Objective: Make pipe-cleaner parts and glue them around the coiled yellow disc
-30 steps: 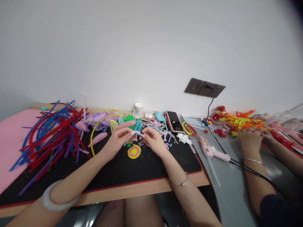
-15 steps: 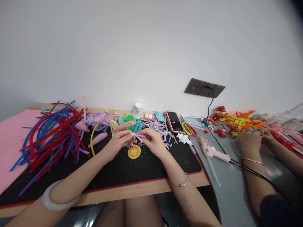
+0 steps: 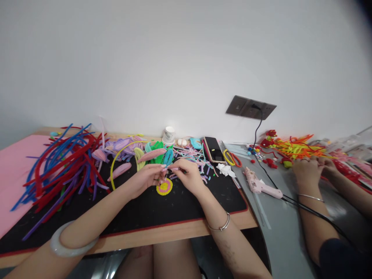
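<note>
Head view: left hand point(image 3: 143, 180) and right hand point(image 3: 190, 177) pinching small pale piece point(image 3: 168, 168) near frame centre; yellow-and-pink disc point(image 3: 164, 187) just below; fine fingertip work, seemingly; calls for light, steady pinch.

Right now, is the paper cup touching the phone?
Apart. The head view shows the blue packet lying between the paper cup and the phone.

White bangle, thin silver-coloured bracelet.

head-worn, facing forward and down
</note>
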`<move>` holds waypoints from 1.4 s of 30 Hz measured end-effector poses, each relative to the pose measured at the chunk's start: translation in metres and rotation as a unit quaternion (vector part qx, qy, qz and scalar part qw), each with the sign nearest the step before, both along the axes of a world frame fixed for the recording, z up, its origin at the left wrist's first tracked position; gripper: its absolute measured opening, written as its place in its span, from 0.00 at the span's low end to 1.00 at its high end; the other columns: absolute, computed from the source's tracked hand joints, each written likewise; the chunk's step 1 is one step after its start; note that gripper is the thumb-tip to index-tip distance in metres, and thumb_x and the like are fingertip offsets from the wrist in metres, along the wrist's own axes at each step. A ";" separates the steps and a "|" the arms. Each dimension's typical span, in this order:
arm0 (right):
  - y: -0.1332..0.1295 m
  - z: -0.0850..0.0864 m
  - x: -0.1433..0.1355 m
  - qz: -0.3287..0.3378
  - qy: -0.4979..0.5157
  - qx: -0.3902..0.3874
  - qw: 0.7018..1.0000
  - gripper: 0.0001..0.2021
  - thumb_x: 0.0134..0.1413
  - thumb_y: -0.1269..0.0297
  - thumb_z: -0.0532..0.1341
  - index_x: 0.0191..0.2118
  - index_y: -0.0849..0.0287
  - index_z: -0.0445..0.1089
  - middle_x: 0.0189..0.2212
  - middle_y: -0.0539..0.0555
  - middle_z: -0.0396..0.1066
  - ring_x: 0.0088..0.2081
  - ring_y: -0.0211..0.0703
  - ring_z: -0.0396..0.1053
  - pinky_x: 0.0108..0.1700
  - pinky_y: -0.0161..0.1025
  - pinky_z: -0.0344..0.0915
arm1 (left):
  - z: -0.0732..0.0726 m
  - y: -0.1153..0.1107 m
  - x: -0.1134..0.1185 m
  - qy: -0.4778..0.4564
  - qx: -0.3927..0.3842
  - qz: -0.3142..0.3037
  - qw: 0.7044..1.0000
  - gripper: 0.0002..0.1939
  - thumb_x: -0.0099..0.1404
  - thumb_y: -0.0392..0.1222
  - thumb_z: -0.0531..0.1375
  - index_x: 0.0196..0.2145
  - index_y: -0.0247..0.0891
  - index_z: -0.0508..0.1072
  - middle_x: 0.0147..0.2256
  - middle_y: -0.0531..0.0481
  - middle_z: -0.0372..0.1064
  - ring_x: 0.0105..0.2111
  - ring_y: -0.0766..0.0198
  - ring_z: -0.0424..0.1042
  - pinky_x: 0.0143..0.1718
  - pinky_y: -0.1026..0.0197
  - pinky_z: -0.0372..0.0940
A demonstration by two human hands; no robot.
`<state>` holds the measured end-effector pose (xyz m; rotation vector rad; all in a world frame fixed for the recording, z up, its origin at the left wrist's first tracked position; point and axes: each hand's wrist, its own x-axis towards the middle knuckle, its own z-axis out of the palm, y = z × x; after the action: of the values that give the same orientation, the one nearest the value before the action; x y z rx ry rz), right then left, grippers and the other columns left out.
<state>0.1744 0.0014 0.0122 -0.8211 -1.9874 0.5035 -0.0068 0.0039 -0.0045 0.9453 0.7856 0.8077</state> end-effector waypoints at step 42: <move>0.005 -0.005 0.003 0.042 0.036 -0.177 0.983 0.05 0.51 0.67 0.59 0.28 0.62 0.68 0.22 0.48 0.64 0.24 0.35 0.59 0.28 0.32 0.56 | 0.007 -0.006 0.000 0.077 0.107 -0.083 0.988 0.15 0.59 0.51 0.59 0.30 0.35 0.73 0.27 0.47 0.70 0.23 0.66 0.64 0.28 0.62 0.61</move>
<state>0.1779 0.0064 0.0075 -0.9218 -1.8968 0.9419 -0.0063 -0.0019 0.0020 1.2604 0.7515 0.6866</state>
